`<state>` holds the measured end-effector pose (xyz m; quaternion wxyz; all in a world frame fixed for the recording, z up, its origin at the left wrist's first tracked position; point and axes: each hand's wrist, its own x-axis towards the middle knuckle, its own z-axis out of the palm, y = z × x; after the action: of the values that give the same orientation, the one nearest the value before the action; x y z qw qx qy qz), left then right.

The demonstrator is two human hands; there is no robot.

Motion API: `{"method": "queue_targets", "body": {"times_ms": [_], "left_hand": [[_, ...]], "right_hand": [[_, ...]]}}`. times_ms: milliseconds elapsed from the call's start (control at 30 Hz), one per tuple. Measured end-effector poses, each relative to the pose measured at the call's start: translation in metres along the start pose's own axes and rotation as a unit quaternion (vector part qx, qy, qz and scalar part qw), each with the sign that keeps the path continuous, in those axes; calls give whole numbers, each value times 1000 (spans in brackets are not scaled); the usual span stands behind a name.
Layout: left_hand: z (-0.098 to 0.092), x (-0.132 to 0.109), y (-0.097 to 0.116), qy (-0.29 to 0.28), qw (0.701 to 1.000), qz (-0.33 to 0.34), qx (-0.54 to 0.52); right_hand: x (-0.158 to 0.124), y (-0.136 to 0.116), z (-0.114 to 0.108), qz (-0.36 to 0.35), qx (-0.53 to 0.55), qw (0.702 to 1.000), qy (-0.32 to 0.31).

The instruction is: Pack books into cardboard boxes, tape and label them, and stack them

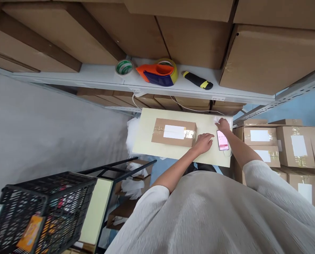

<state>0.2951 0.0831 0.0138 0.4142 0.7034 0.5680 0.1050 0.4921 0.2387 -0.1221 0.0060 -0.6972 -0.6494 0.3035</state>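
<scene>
Left hand [203, 143]: lies palm down on the pale tabletop [147, 144], fingers loosely together and slightly bent, gripping nothing.
Sealed carton [174, 132]: just off the left fingertips, so close I can't say whether they touch its end. It lies flat, taped shut, with a white label facing up.
Phone [222, 140]: flat on the tabletop in the gap between the two hands, pink screen lit. It is just beside the left knuckles, and its far end sits right under the right fingers.
Right hand [223, 125]: out at the far corner of the tabletop, fingers curled down over something pale and crinkly. From here I can't tell whether they pinch it or only rest on it.
Shelf [67, 76]: runs across beyond both sets of fingertips, well apart from them, with big cardboard boxes stacked along it.
Tape roll [124, 67]: on the shelf edge, far past the left fingertips and off to their left.
Tape dispenser [159, 73]: orange and blue with a yellow roll, just beside the tape roll.
Utility knife [197, 80]: black and yellow, lying on the shelf straight beyond the left fingers.
White cable [134, 100]: hangs from the shelf edge, beyond the carton from the fingers.
Labelled cartons [279, 141]: stacked to the right of the right fingers, white labels showing.
Black crate [41, 208]: well behind the left hand, back past the elbow, with bright packets inside.
</scene>
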Motion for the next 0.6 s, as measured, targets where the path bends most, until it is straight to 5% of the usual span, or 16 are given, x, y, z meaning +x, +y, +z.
{"method": "queue_targets", "body": {"times_ms": [267, 433, 600], "left_hand": [[6, 37, -3, 4, 985, -106, -136], [5, 84, 14, 46, 984, -151, -84], [10, 117, 27, 30, 988, -150, -6]], "right_hand": [[-35, -1, -39, 0, 1, 1000, -9], [-64, 4, -66, -34, 24, 998, 43], [-76, 9, -77, -20, 39, 998, 54]]}}
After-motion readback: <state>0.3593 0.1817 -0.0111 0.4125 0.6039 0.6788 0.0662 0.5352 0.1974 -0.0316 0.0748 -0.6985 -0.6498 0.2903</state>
